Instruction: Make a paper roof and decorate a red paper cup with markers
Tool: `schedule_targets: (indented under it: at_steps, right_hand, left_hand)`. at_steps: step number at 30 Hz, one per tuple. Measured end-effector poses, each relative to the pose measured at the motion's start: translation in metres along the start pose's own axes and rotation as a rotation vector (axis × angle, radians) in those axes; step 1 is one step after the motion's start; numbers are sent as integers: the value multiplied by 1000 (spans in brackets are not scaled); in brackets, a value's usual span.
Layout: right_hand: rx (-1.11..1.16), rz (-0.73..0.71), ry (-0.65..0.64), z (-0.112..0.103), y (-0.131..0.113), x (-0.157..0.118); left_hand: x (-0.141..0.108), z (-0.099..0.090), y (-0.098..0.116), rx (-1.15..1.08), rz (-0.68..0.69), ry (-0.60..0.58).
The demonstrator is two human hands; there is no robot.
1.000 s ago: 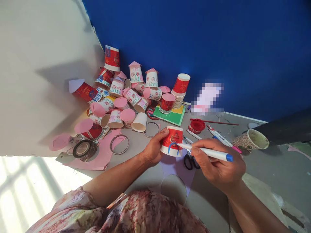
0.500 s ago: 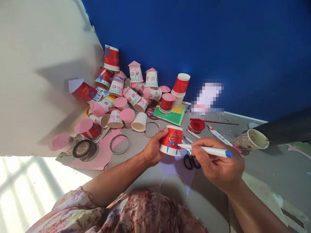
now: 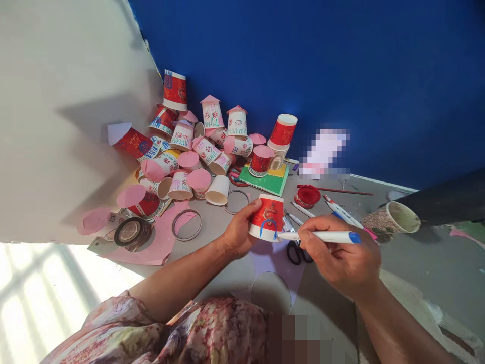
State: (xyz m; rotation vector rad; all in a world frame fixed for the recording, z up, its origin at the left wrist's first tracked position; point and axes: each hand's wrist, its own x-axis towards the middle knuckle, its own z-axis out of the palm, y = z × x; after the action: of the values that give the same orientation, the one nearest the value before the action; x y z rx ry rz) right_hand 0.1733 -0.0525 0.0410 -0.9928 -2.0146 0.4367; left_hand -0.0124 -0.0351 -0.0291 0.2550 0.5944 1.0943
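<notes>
My left hand point(image 3: 241, 228) grips a red paper cup point(image 3: 271, 210) with a white band, held upside down above the table. Blue marker lines form an arch on the cup's side. In my right hand point(image 3: 343, 253) is a white marker pen point(image 3: 328, 236) with a blue end, its tip at the white band by the cup's right edge. Black-handled scissors point(image 3: 294, 253) lie just behind the pen, partly covered by my right hand. Purple paper point(image 3: 265, 260) with round cut-outs rests below the cup.
Decorated paper cups point(image 3: 181, 184), several with pink paper tops, pile up at the left against the wall. Behind my hands are a green booklet point(image 3: 261, 183), a stack of cups point(image 3: 278, 156) and a red tape roll point(image 3: 307, 196). A patterned cup point(image 3: 392, 220) lies at the right.
The marker tip has moved slightly down along the cup's right side, onto the white band. The blue line there reaches a little lower. My left hand holds the cup nearly still.
</notes>
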Motion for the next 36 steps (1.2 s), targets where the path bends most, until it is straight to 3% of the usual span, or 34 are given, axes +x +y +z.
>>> schedule_targets:
  at_steps: [4, 10, 20, 25, 31, 36]
  right_hand:
    - [16, 15, 38, 1, 0, 0]
    - [12, 20, -50, 0, -1, 0]
    - [62, 34, -64, 0, 1, 0]
    - [79, 30, -4, 2, 2, -3]
    - [39, -92, 13, 8, -3, -2]
    - [88, -171, -66, 6, -6, 2]
  left_hand:
    - [0, 0, 1, 7, 10, 13]
    - [0, -1, 1, 29, 41, 31]
    - [-1, 3, 2, 48, 54, 67]
    - [0, 3, 0, 66, 76, 90]
    - [0, 3, -3, 85, 114, 85]
    - [2, 0, -6, 120, 182, 73]
